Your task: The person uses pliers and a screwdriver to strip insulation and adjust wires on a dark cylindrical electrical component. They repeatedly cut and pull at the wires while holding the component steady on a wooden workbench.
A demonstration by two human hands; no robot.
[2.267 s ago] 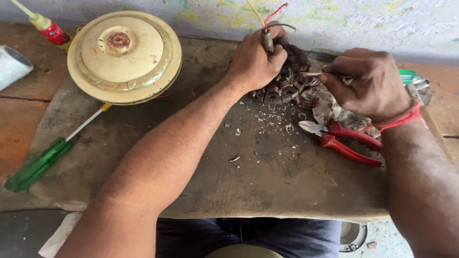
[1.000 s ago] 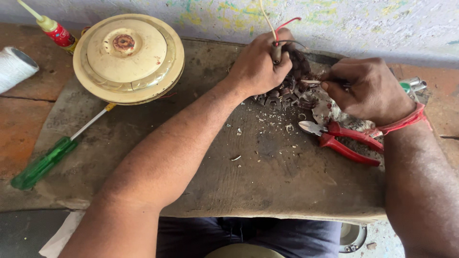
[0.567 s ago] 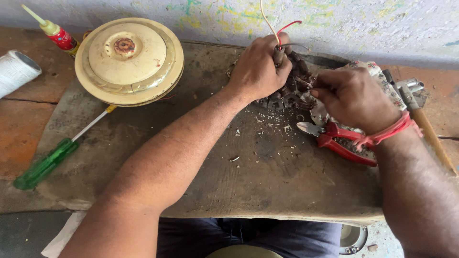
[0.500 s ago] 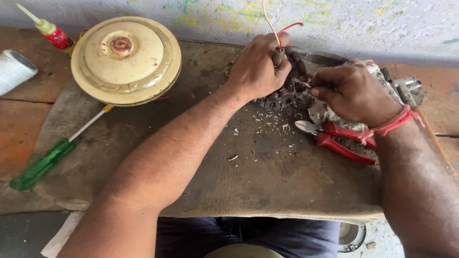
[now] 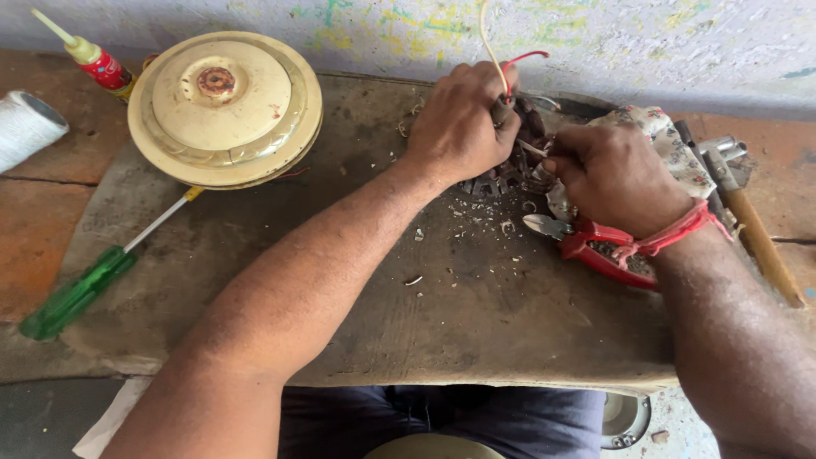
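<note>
My left hand (image 5: 459, 123) presses down on a dark round motor winding (image 5: 510, 166) at the far middle of the board, gripping it by the part where the yellow and red wires (image 5: 501, 64) rise out. My right hand (image 5: 616, 174) is closed around a thin metal tool (image 5: 533, 149) whose tip pokes into the winding. A red thread is tied around that wrist. Red-handled pliers (image 5: 586, 242) lie on the board just under my right hand.
A cream round fan cover (image 5: 225, 106) sits at the far left of the worn board (image 5: 425, 314). A green-handled screwdriver (image 5: 81, 289) lies at the left edge. A red-capped glue bottle (image 5: 89, 55), white thread spool (image 5: 25, 127), patterned cloth (image 5: 671, 144) and wooden-handled hammer (image 5: 752, 229) surround them. Small chips litter the board.
My right hand has slid left along the winding and dug the thin tool into it. My left hand keeps its hold. The hammer has come into view at the right.
</note>
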